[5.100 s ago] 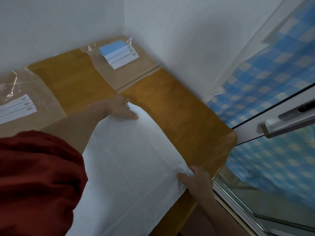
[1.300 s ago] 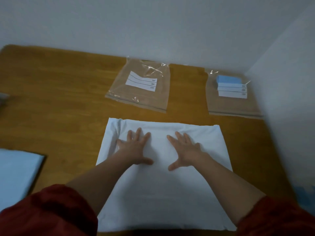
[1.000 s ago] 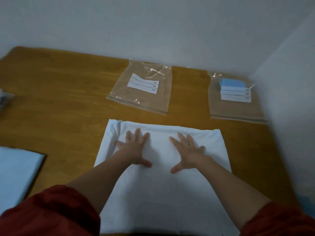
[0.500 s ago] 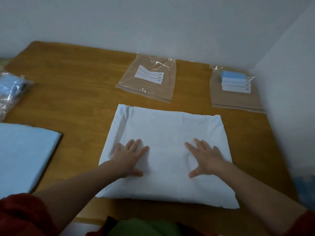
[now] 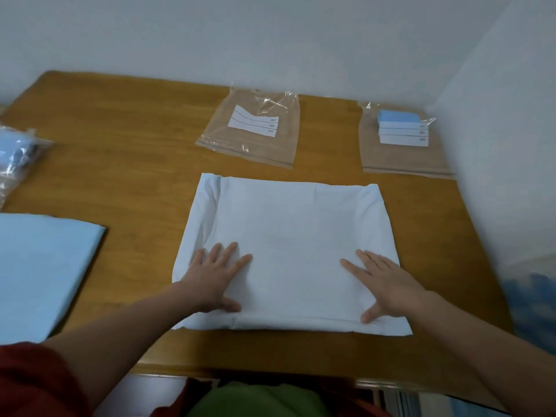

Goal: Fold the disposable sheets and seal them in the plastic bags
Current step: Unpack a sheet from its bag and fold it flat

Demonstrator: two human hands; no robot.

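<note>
A white disposable sheet (image 5: 294, 236), folded into a rough rectangle, lies flat on the wooden table (image 5: 126, 164). My left hand (image 5: 215, 275) presses flat on its near left part, fingers spread. My right hand (image 5: 382, 284) presses flat on its near right part, fingers straight. Beyond the sheet lies an empty clear plastic bag (image 5: 255, 130) with a white label. A second clear plastic bag (image 5: 400, 139) with a blue and white label lies at the far right by the wall.
A light blue folded sheet (image 5: 42, 266) lies at the table's left edge. A filled plastic bag (image 5: 15, 155) with blue contents sits at the far left. White walls close off the back and right. The table's front edge runs just below my forearms.
Both hands have slid from the sheet's middle toward its near edge and apart toward the near corners, still flat. Five seconds ago they pinched the sheet's corners near the window.
</note>
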